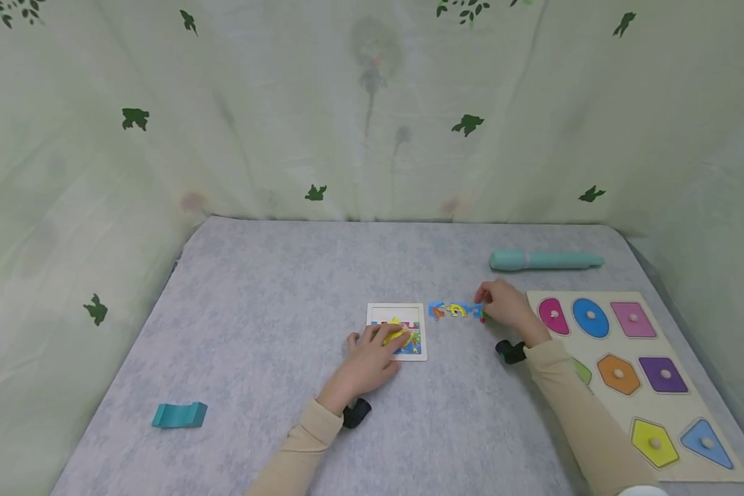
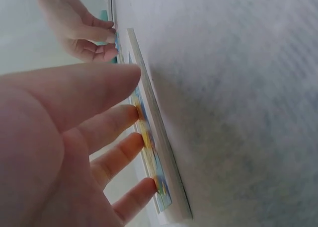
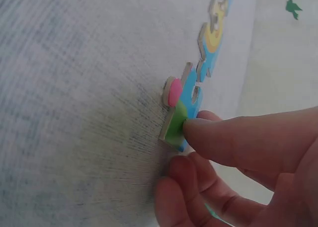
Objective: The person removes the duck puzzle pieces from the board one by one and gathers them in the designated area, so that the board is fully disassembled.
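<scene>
My left hand (image 1: 366, 362) rests its fingertips on the picture pieces inside a small white puzzle tray (image 1: 425, 344). In the left wrist view its fingers are spread and nearly straight, with the thumb beside the tray's rim (image 2: 166, 162). The upper part of the tray shows bare white. To the right of the tray lies a row of loose jigsaw pieces (image 1: 455, 311), blue with yellow and orange. My right hand (image 1: 507, 308) pinches the row's right end piece, a blue, green and pink jigsaw piece (image 3: 175, 125), its thumb on the green corner. The other fingers curl behind it.
A cream shape board (image 1: 607, 441) with colourful knobbed shapes lies under and beside the right forearm. Behind the right hand is a teal pen-like stick (image 1: 558, 260). A teal block (image 1: 179, 415) sits at the front left. Printed curtains surround the grey table (image 1: 254, 289).
</scene>
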Motion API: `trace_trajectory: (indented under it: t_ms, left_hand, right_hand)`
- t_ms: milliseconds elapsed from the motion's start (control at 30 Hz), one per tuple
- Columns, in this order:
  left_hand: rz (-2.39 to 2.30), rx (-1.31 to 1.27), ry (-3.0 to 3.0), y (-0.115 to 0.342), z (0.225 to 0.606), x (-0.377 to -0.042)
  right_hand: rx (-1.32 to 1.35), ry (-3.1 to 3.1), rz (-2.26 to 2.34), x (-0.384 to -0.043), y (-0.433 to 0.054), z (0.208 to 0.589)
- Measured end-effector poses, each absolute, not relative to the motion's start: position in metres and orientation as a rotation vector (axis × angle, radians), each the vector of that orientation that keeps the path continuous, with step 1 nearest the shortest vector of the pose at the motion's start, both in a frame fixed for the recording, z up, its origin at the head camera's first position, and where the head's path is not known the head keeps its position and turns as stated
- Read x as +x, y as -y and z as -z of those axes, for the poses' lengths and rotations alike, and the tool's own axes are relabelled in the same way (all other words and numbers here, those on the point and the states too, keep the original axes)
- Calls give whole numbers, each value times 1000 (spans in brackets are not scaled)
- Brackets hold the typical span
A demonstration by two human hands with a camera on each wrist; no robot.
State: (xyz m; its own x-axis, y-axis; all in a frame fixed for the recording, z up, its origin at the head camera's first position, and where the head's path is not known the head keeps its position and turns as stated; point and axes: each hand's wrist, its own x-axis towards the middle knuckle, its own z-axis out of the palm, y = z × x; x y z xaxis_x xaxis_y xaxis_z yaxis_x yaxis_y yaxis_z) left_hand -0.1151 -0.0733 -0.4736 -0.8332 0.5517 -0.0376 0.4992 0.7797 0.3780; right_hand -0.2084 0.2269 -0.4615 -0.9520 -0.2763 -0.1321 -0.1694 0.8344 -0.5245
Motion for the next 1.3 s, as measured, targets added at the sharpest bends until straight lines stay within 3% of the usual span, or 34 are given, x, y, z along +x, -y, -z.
trace_trajectory:
  t_ms: [167,500,767,1300]
  left_hand:
    - [-615,862,-2784,79,474,-114]
    - [-679,869,-2733,89,472,-108]
    - [-638,870,-2775,89,475,-108]
    - [-595,835,-2793,83,471,-108]
  right_hand:
    - [-379,-2864,736,-208,-222,463]
    - [-650,-2558,1200,-191,-164,464]
    - [-813,-2566,1124,-184,-134,470]
    - [-847,-2626,1029,-177,-121,468]
